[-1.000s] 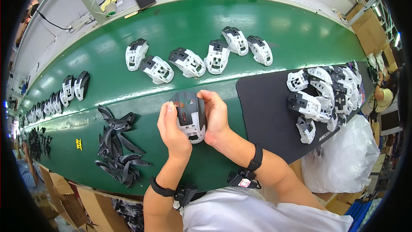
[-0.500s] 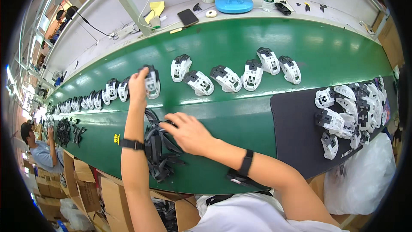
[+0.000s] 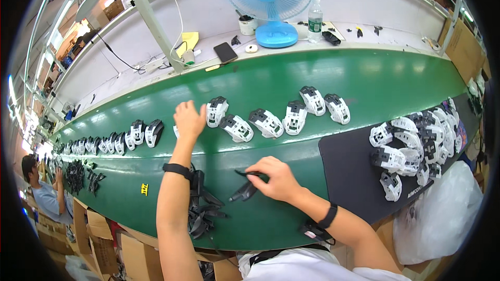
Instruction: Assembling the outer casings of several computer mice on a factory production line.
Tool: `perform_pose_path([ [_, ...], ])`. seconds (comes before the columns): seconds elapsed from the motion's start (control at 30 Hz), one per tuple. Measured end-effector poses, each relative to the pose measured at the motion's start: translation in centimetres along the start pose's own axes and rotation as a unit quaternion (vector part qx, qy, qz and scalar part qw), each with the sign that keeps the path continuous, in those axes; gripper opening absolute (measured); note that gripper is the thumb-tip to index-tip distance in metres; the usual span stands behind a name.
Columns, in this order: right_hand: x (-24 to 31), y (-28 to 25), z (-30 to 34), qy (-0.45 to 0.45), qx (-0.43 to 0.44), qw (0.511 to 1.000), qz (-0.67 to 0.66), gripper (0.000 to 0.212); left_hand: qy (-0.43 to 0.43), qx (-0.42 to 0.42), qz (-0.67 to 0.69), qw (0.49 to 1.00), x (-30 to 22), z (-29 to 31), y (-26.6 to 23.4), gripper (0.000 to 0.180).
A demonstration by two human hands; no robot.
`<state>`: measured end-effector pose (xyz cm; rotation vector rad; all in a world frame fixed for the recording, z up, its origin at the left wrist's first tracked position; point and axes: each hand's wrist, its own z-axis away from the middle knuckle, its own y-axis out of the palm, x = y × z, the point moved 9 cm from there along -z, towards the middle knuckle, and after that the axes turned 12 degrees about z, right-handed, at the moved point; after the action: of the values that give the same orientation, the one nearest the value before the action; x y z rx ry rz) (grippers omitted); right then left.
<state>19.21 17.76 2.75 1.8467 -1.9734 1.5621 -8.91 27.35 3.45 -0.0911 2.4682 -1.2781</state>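
My left hand (image 3: 190,118) is above the green table, thumb apart from its fingers and nothing visible in its grasp. Its thumb is beside a white and dark-grey computer mouse shell (image 3: 216,112); another white shell is mostly hidden behind the hand. My right hand (image 3: 277,178) pinches a slim black plastic part (image 3: 245,191) low over the table. A pile of similar black parts (image 3: 204,216) lies by my left forearm. Several more mouse shells (image 3: 266,123) stand spaced out to the right of my left hand.
A dark mat (image 3: 344,171) at the right carries a cluster of shells (image 3: 411,145). Shells line the table (image 3: 281,83) leftward, where a co-worker (image 3: 47,190) sits. Beyond the far edge are a blue fan (image 3: 276,34), a bottle (image 3: 314,23) and a phone (image 3: 225,52).
My left hand has let go of a mouse shell and moved right. My right hand has moved right from the black pile, now with a black plastic part. The view has tilted up.
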Motion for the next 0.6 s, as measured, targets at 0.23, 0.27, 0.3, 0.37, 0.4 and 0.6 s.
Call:
perform_pose_path([
  [0.23, -4.9, -2.9, 2.1, 0.205, -0.01, 0.911, -0.357, 0.03, -0.16, 0.155, 0.066, 0.973, 0.1, 0.2, 5.3, 0.081],
  [0.27, -4.6, -3.6, 1.9, 0.203, -0.025, 0.895, -0.396, 0.032, -0.157, 0.155, 0.066, 0.973, -0.4, 0.0, 4.8, 0.081],
  [0.3, -4.7, -4.0, 1.8, 0.203, -0.028, 0.894, -0.398, 0.032, -0.152, 0.143, 0.118, 0.971, -0.7, -0.2, 4.0, 0.078],
  [0.37, -6.1, -4.3, 2.4, 0.264, -0.058, 0.841, -0.469, 0.034, -0.143, 0.134, 0.167, 0.966, -2.2, 0.0, 2.2, 0.075],
  [0.4, -6.8, -4.6, 2.5, 0.263, -0.057, 0.848, -0.456, 0.03, -0.131, 0.102, 0.26, 0.951, -4.2, 0.2, 0.4, 0.073],
  [0.6, -7.5, -6.1, 3.6, 0.315, -0.101, 0.794, -0.51, 0.026, -0.12, 0.227, 0.64, 0.725, -16.7, 10.3, -4.0, 0.051],
])
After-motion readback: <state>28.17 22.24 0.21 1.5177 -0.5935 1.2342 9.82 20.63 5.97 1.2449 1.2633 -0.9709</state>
